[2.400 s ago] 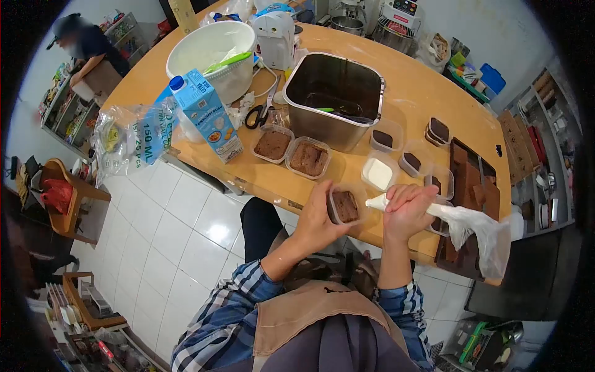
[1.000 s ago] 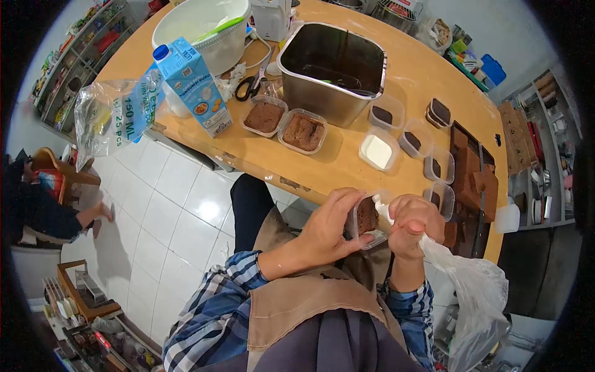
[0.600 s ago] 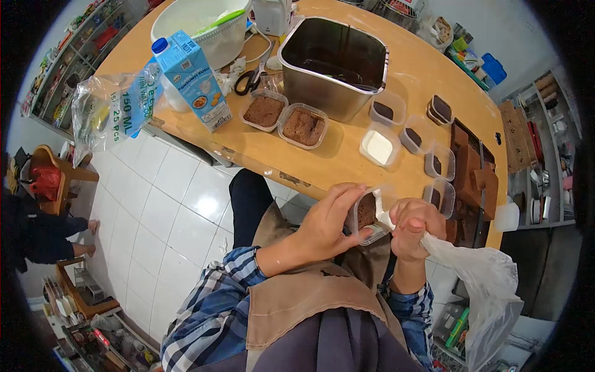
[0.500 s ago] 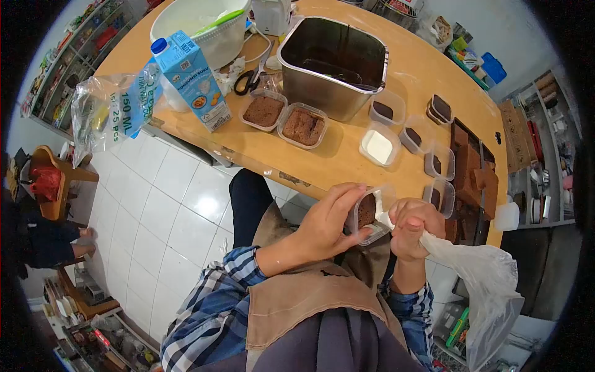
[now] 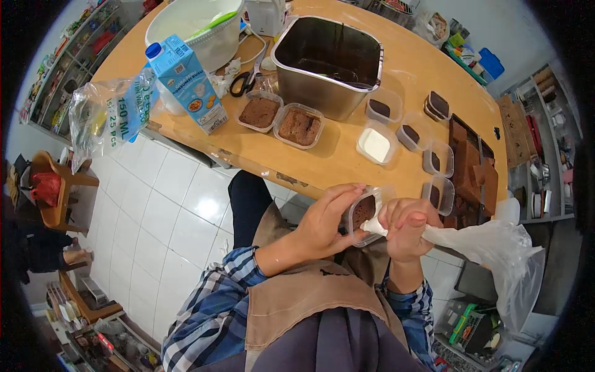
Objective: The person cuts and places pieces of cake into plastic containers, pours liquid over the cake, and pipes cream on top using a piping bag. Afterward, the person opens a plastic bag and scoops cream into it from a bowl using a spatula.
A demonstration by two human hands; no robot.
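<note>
A clear square cup (image 5: 364, 214) with brown cake inside is gripped by my left hand (image 5: 325, 222), tilted toward me in front of the table edge. My right hand (image 5: 409, 228) squeezes the neck of a clear piping bag (image 5: 489, 242); its white-filled tip reaches into the cup. White cream lies along the cup's inner side. On the table beyond are a cup topped with white cream (image 5: 376, 144), two cups of brown cake (image 5: 299, 126) and several cups with dark pieces (image 5: 437, 158).
A metal tin (image 5: 328, 93), blue milk carton (image 5: 187, 84), white tub (image 5: 217, 46), scissors (image 5: 240, 84) and plastic bag (image 5: 108, 118) stand or lie on the table. Brown cake slabs (image 5: 469, 167) fill a tray at right. Another person's legs (image 5: 46, 253) show at far left.
The cup has come from upright above the table edge to a tilt nearer me, and cream now lines its inside. The piping tip has moved into the cup. The other person has shifted at left.
</note>
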